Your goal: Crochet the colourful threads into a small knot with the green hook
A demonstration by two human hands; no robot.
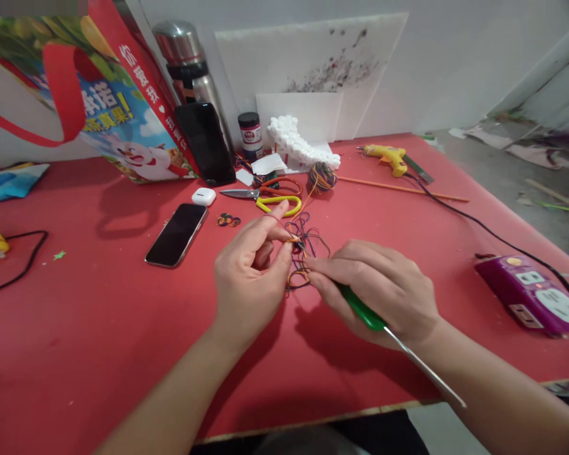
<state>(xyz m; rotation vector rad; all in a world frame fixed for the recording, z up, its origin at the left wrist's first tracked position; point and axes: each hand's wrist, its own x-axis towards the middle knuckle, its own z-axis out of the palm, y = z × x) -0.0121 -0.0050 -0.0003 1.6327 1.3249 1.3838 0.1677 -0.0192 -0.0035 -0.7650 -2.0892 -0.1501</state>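
Between thumb and fingers, my left hand [253, 268] pinches a small piece of multicoloured yarn work, with a strand running up over the raised index finger. My right hand [379, 284] is closed around a crochet hook [367, 309] with a green handle; its thin metal shaft sticks out behind toward the wrist. The hook's working tip meets the yarn close to my left fingertips, where detail is too small to make out. Loose loops of multicoloured yarn [299, 278] lie below and around the fingers. A strand leads back to a yarn ball [322, 177].
Scissors [265, 194], a phone [177, 235], a white earbud case [203, 196] and a small crocheted piece [228, 219] lie behind my left hand. A yellow glue gun [386, 158] and a purple power strip [533, 294] with a cord are on the right. A gift bag [137, 139] stands back left.
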